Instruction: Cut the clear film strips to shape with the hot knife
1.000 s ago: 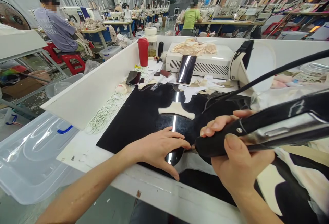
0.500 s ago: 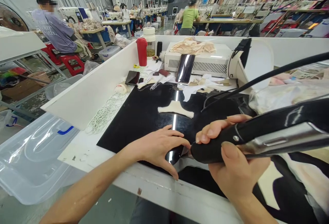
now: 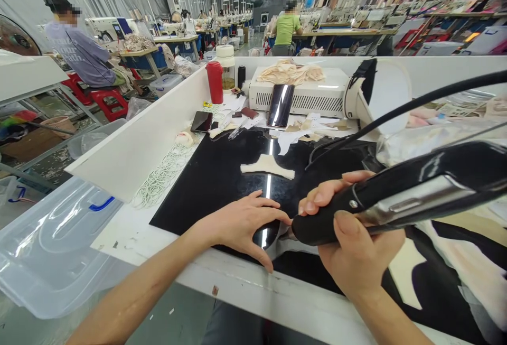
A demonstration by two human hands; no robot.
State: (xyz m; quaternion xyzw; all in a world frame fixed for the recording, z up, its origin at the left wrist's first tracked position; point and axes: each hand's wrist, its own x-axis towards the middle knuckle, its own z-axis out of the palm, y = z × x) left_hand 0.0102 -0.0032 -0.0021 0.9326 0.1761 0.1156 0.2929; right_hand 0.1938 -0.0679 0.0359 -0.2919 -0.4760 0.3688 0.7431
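My right hand [image 3: 356,250] is wrapped round a thick black tool handle [image 3: 396,202] with a silver metal strip along its side. The handle's rounded end points left, close to the fingertips of my left hand [image 3: 247,223]. That hand rests with thumb and fingers spread on the black mat [image 3: 190,192]. Between my hands, a greyish shiny piece [image 3: 283,247] lies on the mat, partly covered; its kind is unclear. Beyond my left hand lies a cream cut fabric piece [image 3: 267,166]. Another cream piece [image 3: 407,271] is right of my right wrist.
A thick black cable [image 3: 415,104] arches over the right side. At the back stand a white vented box [image 3: 297,99], a red cup [image 3: 214,83] and a phone [image 3: 280,106]. Pale elastic cord [image 3: 162,176] lies left, beside a low white wall [image 3: 130,160]. Two people sit farther off.
The view has shifted slightly, so the table items sit a little farther left. Both hands keep nearly the same pose, and the tool stays in my right hand.
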